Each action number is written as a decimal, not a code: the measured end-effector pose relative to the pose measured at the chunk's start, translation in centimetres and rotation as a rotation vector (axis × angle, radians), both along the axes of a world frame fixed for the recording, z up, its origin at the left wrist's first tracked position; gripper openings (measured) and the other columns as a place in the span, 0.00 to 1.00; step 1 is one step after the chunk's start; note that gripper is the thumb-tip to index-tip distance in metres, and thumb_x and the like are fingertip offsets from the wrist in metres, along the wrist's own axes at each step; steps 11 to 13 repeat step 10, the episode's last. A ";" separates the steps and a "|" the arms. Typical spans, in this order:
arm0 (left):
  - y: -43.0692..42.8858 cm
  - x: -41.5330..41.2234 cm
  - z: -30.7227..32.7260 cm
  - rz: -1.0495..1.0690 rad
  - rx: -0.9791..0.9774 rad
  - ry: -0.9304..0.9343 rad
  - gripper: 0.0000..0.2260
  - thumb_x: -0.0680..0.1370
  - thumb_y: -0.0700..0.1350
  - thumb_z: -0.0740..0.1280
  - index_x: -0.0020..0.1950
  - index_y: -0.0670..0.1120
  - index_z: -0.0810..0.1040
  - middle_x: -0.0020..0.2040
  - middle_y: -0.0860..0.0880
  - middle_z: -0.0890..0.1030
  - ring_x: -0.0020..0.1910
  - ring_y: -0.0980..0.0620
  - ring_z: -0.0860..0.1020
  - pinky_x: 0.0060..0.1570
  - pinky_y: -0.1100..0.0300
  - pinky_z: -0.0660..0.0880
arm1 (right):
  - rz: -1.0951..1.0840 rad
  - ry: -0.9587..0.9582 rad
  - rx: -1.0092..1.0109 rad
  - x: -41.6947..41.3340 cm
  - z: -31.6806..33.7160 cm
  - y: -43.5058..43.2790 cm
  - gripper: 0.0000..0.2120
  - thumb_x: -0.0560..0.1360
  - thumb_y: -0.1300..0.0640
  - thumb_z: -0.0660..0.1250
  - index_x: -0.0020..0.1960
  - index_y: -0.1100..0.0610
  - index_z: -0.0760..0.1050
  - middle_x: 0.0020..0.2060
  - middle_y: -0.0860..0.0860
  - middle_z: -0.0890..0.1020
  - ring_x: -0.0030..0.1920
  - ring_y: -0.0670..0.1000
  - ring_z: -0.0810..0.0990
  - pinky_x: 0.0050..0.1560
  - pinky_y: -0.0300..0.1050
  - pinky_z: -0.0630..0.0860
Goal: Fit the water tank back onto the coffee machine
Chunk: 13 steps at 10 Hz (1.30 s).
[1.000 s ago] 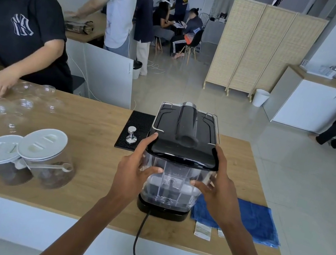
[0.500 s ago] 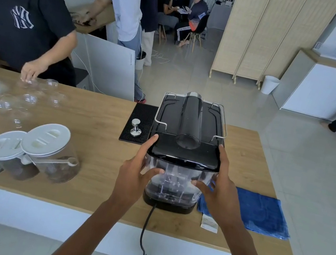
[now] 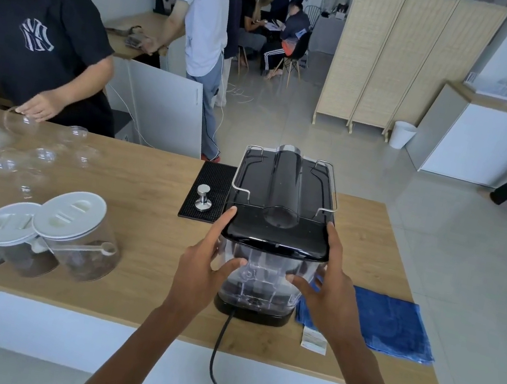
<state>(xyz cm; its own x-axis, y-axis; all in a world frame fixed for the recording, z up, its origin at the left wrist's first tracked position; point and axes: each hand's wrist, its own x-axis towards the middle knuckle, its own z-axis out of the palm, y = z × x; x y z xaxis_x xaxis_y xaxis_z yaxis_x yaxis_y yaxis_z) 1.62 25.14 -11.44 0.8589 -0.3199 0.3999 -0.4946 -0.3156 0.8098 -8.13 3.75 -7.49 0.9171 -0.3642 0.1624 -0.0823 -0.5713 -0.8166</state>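
Water tank: the clear water tank (image 3: 264, 278) stands upright at the rear of the coffee machine (image 3: 282, 193), on the side facing the wearer. Its bottom rests at the black base (image 3: 252, 314); its top meets the glossy black lid (image 3: 276, 235).

Left hand: the left hand (image 3: 201, 270) lies at 9 o'clock of the tank. The fingers are spread and flat against the left wall, thumb across the near face, index finger (image 3: 222, 223) raised along the lid edge. It presses the tank; it does not close around it.

Right hand: the right hand (image 3: 327, 293) lies at 3 o'clock, mirroring the left, palm open on the right wall.

Governing relation: the tank sits between both palms, at equal reach. Its long axis is vertical. The machine body lies at 12 o'clock from the tank.

Seating: probably nearly complete. Whether the tank is fully latched cannot be told.

Next move, judged: an even push toward 12 o'clock and down.

Surroundings: the power cord (image 3: 219, 348) hangs at 6 o'clock; a blue cloth (image 3: 391, 324) lies on the counter (image 3: 143, 192) at 3 o'clock.
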 end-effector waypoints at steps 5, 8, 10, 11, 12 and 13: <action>0.2 -0.7 0.2 0.040 0.096 -0.062 0.39 0.77 0.61 0.69 0.81 0.68 0.48 0.44 0.60 0.67 0.34 0.68 0.62 0.37 0.79 0.67 | -0.027 -0.060 0.016 -0.2 -0.7 0.2 0.54 0.68 0.52 0.77 0.79 0.39 0.42 0.65 0.27 0.60 0.70 0.57 0.72 0.65 0.59 0.74; 1.3 -2.6 -1.7 0.084 0.103 -0.020 0.32 0.83 0.58 0.61 0.80 0.68 0.45 0.61 0.67 0.81 0.53 0.67 0.78 0.52 0.72 0.72 | -0.047 -0.038 0.074 -1.7 -1.5 1.0 0.51 0.68 0.39 0.69 0.79 0.40 0.39 0.67 0.30 0.65 0.68 0.52 0.73 0.66 0.52 0.73; 4.3 -3.7 -7.8 0.067 0.336 0.178 0.33 0.77 0.73 0.47 0.81 0.66 0.49 0.84 0.47 0.52 0.83 0.46 0.46 0.80 0.43 0.50 | -0.175 0.031 -0.042 -3.9 -6.0 1.4 0.43 0.74 0.40 0.66 0.80 0.43 0.44 0.71 0.55 0.74 0.66 0.58 0.76 0.59 0.53 0.77; 4.3 -3.7 -7.8 0.067 0.336 0.178 0.33 0.77 0.73 0.47 0.81 0.66 0.49 0.84 0.47 0.52 0.83 0.46 0.46 0.80 0.43 0.50 | -0.175 0.031 -0.042 -3.9 -6.0 1.4 0.43 0.74 0.40 0.66 0.80 0.43 0.44 0.71 0.55 0.74 0.66 0.58 0.76 0.59 0.53 0.77; 4.3 -3.7 -7.8 0.067 0.336 0.178 0.33 0.77 0.73 0.47 0.81 0.66 0.49 0.84 0.47 0.52 0.83 0.46 0.46 0.80 0.43 0.50 | -0.175 0.031 -0.042 -3.9 -6.0 1.4 0.43 0.74 0.40 0.66 0.80 0.43 0.44 0.71 0.55 0.74 0.66 0.58 0.76 0.59 0.53 0.77; 4.3 -3.7 -7.8 0.067 0.336 0.178 0.33 0.77 0.73 0.47 0.81 0.66 0.49 0.84 0.47 0.52 0.83 0.46 0.46 0.80 0.43 0.50 | -0.175 0.031 -0.042 -3.9 -6.0 1.4 0.43 0.74 0.40 0.66 0.80 0.43 0.44 0.71 0.55 0.74 0.66 0.58 0.76 0.59 0.53 0.77</action>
